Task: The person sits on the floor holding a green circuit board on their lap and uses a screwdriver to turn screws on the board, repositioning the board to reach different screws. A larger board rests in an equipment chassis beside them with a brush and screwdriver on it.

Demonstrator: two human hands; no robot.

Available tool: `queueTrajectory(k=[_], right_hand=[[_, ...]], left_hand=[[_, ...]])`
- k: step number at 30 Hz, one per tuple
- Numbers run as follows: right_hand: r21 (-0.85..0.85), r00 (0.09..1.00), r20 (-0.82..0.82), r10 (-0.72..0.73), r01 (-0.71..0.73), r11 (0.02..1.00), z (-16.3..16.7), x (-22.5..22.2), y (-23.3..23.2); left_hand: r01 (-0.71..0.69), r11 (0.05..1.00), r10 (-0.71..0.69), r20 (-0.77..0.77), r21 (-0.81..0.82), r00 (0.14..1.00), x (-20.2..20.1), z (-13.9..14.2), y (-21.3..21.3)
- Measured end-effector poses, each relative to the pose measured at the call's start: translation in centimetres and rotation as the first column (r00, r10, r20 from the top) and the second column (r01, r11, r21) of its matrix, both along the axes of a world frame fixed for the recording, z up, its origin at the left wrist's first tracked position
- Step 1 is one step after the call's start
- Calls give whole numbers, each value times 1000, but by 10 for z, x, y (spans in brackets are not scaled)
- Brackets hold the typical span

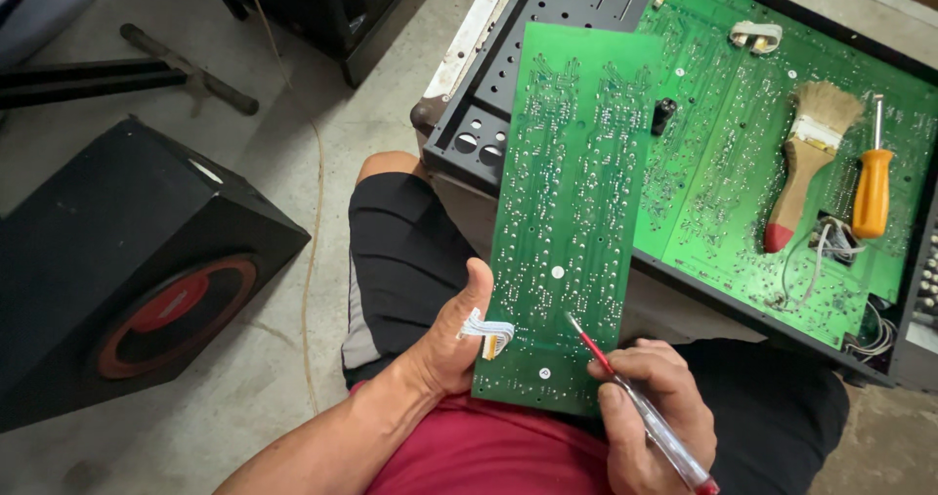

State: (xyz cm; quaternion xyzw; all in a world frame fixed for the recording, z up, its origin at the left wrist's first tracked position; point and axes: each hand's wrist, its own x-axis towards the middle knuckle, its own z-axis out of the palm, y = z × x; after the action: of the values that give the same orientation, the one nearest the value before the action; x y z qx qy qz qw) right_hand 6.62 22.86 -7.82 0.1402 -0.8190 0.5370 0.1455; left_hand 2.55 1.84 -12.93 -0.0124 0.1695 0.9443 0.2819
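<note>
Green solder-dotted circuit board [572,212] in left hand's [451,344] clamped grip, right hand [650,412] gripping red screwdriver [635,402].

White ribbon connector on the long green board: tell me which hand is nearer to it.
Left. The left hand grips the board edge with the white ribbon connector right against its thumb; the right hand holds a red screwdriver across the board.

Glossy green circuit board [572,212] dotted with shiny solder; beside it, a wooden-handled brush [806,168] with pale bristles, an orange plastic-handled screwdriver [872,187], matt black metal chassis [508,75].
</note>
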Motion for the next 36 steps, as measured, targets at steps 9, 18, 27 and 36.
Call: queueTrajectory(k=[9,18,27,36], right_hand=[[-206,996,85,-39,55,977,2,1,-5],[-71,996,-89,-18,12,997,15,-5,-15],[53,998,-54,-45,48,997,24,-4,-14],[104,975,-219,29,-6,995,34,-10,-18]], left_hand=[[3,997,-13,129,77,992,-3,-4,-1],[135,926,-141,-8,353,990,0,-31,-8],[97,953,-127,90,286,988,2,-41,-10],[135,961,-156,67,243,986,-1,-28,-11]])
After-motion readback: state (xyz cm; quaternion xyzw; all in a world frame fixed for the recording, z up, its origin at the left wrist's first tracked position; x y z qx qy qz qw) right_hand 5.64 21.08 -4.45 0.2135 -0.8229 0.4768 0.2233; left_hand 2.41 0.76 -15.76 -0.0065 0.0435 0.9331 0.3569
